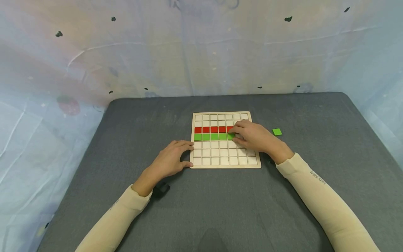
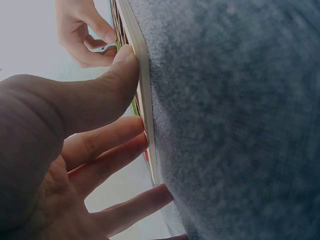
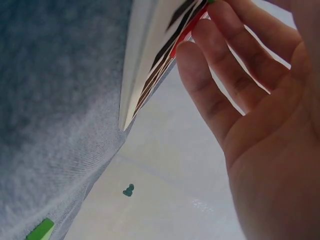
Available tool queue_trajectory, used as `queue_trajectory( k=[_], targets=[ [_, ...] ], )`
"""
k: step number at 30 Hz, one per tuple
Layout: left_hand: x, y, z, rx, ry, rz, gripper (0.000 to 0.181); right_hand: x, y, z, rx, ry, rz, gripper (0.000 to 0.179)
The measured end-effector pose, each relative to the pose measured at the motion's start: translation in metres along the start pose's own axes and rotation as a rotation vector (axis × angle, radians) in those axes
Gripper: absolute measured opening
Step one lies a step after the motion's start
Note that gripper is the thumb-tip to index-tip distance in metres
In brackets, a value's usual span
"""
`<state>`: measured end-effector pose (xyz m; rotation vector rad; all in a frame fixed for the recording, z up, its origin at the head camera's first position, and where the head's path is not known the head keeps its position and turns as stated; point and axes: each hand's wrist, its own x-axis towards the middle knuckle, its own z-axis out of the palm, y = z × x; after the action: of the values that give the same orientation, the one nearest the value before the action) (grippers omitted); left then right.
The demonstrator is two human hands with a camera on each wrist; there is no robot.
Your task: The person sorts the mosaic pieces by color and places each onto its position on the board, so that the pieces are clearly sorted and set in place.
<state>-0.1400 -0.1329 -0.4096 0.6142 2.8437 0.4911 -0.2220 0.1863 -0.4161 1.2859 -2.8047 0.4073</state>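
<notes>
Right hand lies over the wooden grid board, its curled fingertips pinching a green tile at the end of the green row, just below the red row. Only the left wrist view shows that pinch clearly. Left hand rests with straight fingers against the board's left edge; its wrist view shows the thumb pressed on the rim. A spare green tile lies on the grey worktop right of the board, also glimpsed in the right wrist view.
</notes>
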Motion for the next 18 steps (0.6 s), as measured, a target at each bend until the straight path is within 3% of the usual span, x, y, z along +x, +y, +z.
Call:
queue_trajectory(
  k=[18],
  targets=[
    [-0.0015, 0.0003, -0.0010, 0.011, -0.008, -0.008, 0.060, -0.0047, 0.0048, -0.0070, 0.007, -0.047, 0.035, 0.027]
  ],
)
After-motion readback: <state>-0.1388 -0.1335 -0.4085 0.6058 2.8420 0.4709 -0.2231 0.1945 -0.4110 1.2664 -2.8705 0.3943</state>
